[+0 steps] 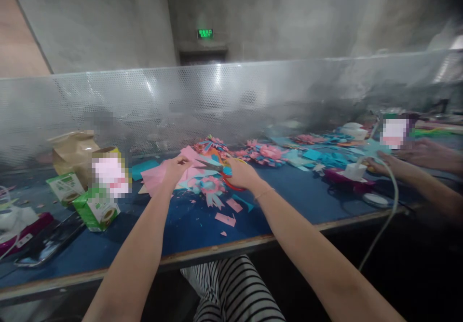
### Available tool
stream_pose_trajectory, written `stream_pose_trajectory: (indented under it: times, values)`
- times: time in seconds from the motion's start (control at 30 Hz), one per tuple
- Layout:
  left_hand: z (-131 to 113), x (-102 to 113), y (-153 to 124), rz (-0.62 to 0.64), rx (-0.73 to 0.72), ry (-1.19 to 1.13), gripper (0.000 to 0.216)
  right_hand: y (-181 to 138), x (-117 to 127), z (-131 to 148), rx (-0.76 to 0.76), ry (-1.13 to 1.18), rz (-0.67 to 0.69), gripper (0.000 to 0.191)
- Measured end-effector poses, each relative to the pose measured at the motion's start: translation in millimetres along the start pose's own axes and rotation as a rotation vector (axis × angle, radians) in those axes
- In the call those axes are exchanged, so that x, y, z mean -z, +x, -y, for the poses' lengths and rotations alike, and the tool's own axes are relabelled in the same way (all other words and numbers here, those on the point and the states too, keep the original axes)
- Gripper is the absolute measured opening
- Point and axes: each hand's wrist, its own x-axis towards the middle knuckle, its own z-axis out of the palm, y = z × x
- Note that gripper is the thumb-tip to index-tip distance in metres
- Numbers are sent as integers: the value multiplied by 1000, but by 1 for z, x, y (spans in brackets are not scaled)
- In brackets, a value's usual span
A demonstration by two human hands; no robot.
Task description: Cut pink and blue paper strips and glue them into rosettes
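My left hand (176, 166) pinches a sheet of pink paper (159, 173) held over the blue table (181, 225). My right hand (241, 172) is closed around red-handled scissors (217, 167), whose blades point left toward the pink paper. Under both hands lie pink and blue paper flowers (211, 187) and cut scraps (226, 219). Both of my forearms reach forward from the near edge.
Green cartons (96, 209) and a brown paper bag (72, 150) stand at the left, with a phone (47, 245) near the edge. More paper flowers (265, 153) lie behind. Another person's arms (415, 177) work at the right beside a white cable (387, 216). A perforated metal screen (231, 100) backs the table.
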Motion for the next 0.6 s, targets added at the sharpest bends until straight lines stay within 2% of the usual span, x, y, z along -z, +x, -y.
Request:
stream_pose_trajectory:
  times: [0.13, 0.3, 0.6]
  values:
    - [-16, -2, -8, -12, -107, 137, 14, -2, 3, 7, 32, -38, -3, 42]
    - [-32, -2, -14, 98, -304, 294, 11, -2, 2, 12, 42, -42, -8, 45]
    - [-27, -5, -11, 127, -362, 344, 12, -1, 4, 12, 6, -19, 46, 48]
